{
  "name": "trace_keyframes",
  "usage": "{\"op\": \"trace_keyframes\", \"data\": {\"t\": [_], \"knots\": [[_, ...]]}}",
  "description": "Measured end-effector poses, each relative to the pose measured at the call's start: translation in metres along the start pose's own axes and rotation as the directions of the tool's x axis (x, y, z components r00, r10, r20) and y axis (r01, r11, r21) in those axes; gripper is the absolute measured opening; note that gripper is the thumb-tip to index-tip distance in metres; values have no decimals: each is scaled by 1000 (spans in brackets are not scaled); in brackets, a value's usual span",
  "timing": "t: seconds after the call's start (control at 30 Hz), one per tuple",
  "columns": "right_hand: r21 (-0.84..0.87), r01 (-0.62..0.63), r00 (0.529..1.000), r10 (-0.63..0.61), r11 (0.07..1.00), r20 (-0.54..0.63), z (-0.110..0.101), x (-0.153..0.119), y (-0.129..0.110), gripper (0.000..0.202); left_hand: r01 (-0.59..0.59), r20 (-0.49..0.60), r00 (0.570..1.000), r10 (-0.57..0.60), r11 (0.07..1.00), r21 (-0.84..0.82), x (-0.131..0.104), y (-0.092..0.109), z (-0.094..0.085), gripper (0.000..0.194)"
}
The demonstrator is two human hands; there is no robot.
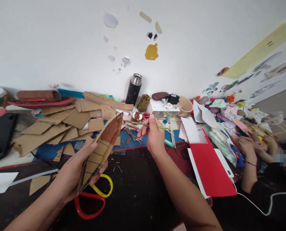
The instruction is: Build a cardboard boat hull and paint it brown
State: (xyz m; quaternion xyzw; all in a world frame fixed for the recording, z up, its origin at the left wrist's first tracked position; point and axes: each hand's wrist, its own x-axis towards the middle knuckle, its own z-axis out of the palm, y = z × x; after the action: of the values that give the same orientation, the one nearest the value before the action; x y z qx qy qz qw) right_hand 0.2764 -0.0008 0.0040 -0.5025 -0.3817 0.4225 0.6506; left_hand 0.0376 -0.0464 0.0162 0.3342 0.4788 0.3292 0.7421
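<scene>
- Head view showed the left hand (79,170) wrapped around the lower end of a cardboard boat hull (104,144), thumb over the near edge and fingers curled under the far side, gripping it firmly
- the hull was held tilted above the dark table (138,192), its pointed bow aimed up and away toward the pile of cardboard scraps (61,125); its upper inside looked painted brown, the lower part still bare
- the right hand (153,134) was closed in a pinch on a green-handled paintbrush (154,125), held roughly level just beside the hull's bow, near small paint pots (140,116)
- the hull looked light and fairly stiff along its length, yet thin cardboard like this would probably buckle if squeezed across its open sides; glued seams seemed the weak spots
- the safest hold appeared to be the unpainted stern end, cradled from beneath, since fresh paint could smear or make the surface slick
- the brush seemed light and rigid, best held at mid-handle as it was
- scissors with red and yellow handles (94,199) lay on the table under the left hand
- another person's hands (248,146) worked among craft clutter at the far right, well apart; a red folder (210,166) lay between
</scene>
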Motion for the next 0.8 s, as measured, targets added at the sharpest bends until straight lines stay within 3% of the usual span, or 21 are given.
{"op": "trace_keyframes", "data": {"t": [0.27,0.53,0.8], "knots": [[18,14,1000,-14,1000,-10,0,0,-4,56,21,4,1000,-20,998,-55,1,-3,-2,52],[68,28,999,-26,997,-27,3,3,-2,56,169,106,982,-155,975,-142,3,0,-7,67],[107,5,995,-15,994,95,9,-9,2,55,187,121,978,-168,968,-166,5,2,-7,68]]}}
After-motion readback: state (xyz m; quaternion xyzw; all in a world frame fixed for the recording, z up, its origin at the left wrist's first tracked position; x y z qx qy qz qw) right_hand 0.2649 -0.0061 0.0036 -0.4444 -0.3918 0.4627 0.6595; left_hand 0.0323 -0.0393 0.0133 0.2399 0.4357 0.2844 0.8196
